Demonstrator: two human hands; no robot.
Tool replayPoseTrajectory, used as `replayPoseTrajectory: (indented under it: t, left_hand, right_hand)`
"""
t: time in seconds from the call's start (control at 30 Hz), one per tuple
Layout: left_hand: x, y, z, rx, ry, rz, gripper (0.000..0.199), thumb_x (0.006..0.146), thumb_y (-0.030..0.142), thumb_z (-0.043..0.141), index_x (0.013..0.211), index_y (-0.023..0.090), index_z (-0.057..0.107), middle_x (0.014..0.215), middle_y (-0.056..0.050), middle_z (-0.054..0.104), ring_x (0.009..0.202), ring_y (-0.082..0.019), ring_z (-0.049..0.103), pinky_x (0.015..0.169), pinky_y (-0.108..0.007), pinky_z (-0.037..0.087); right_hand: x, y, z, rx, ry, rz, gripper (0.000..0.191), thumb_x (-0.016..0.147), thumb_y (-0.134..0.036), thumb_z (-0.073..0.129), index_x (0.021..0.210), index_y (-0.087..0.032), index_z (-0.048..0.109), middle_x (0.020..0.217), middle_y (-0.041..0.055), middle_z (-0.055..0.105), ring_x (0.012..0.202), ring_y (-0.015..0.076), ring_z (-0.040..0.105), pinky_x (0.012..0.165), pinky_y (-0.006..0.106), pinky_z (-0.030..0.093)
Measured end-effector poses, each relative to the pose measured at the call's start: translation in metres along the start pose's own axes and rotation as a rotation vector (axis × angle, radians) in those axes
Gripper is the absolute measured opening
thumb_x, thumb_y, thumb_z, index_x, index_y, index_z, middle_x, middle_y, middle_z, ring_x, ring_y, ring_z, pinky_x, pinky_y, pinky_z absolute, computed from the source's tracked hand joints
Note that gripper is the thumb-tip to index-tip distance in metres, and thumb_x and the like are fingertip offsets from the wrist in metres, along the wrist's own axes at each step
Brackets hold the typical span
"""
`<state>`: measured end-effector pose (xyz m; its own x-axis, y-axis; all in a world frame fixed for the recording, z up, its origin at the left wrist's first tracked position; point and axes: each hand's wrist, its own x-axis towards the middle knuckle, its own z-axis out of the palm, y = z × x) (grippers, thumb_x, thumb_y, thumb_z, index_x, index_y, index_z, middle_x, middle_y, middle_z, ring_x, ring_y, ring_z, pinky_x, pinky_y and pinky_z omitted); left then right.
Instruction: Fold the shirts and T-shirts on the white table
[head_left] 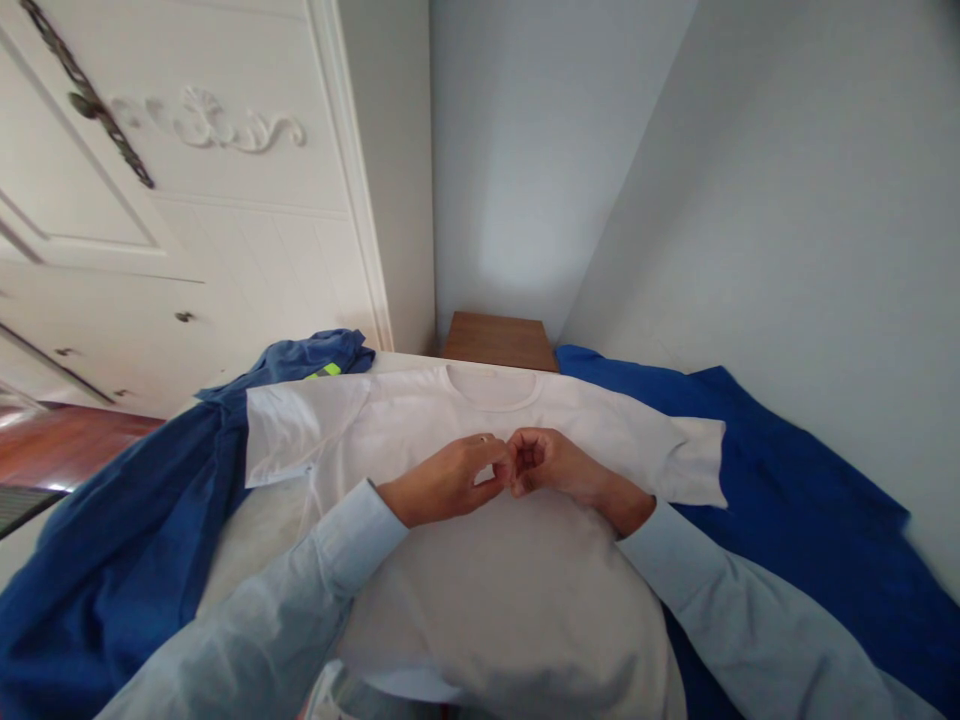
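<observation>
The shirt [480,590] lies between a blue garment [135,540] and a blue cloth [795,500]. My left hand [448,480] and right hand [562,465] meet over it, fingers curled; whether gripping anything, I cannot tell. Green patch [328,370] just beyond it: too small to read.

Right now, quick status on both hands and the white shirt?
Left hand, right hand: together, any held item unclear. White shirt: spread out, front partly hidden by hands. Alongside: blue garment left, blue cloth right.
</observation>
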<state>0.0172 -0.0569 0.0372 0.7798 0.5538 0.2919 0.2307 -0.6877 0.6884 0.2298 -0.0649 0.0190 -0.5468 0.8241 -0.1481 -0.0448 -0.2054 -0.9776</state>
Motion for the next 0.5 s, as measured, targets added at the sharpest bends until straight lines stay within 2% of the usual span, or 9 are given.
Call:
replayPoseTrajectory:
  t: [0.17, 0.3, 0.5]
  left_hand:
    - [-0.0001, 0.0026, 0.0004, 0.037, -0.037, 0.062, 0.009, 0.093, 0.016, 0.05, 0.089, 0.019, 0.057, 0.096, -0.005, 0.064, 0.093, -0.016, 0.059, 0.088, -0.028, 0.046]
    - [-0.0002, 0.0035, 0.0009, 0.041, -0.053, 0.1, 0.014, 0.092, 0.01, 0.046, 0.09, 0.019, 0.057, 0.097, -0.006, 0.062, 0.095, -0.016, 0.057, 0.09, -0.028, 0.046]
    - [-0.0014, 0.0028, 0.0014, -0.011, 0.005, 0.078, 0.012, 0.089, 0.01, 0.047, 0.089, 0.02, 0.053, 0.095, -0.005, 0.061, 0.092, -0.015, 0.057, 0.089, -0.029, 0.047]
  right_hand:
    - [0.0013, 0.0015, -0.0006, 0.012, 0.015, 0.002, 0.034, 0.054, -0.017, 0.087, 0.077, -0.018, 0.063, 0.071, -0.0024, 0.068, 0.065, 0.0127, 0.062, 0.069, 0.028, 0.051]
    - [0.0022, 0.0034, -0.0007, 0.03, 0.044, 0.011, 0.038, 0.053, -0.018, 0.089, 0.08, -0.018, 0.063, 0.074, -0.0019, 0.069, 0.068, 0.0139, 0.064, 0.071, 0.029, 0.051]
    - [0.0015, 0.0024, -0.0008, 0.029, 0.048, -0.008, 0.037, 0.055, -0.019, 0.09, 0.081, -0.018, 0.064, 0.074, -0.0017, 0.068, 0.068, 0.0127, 0.061, 0.069, 0.027, 0.048]
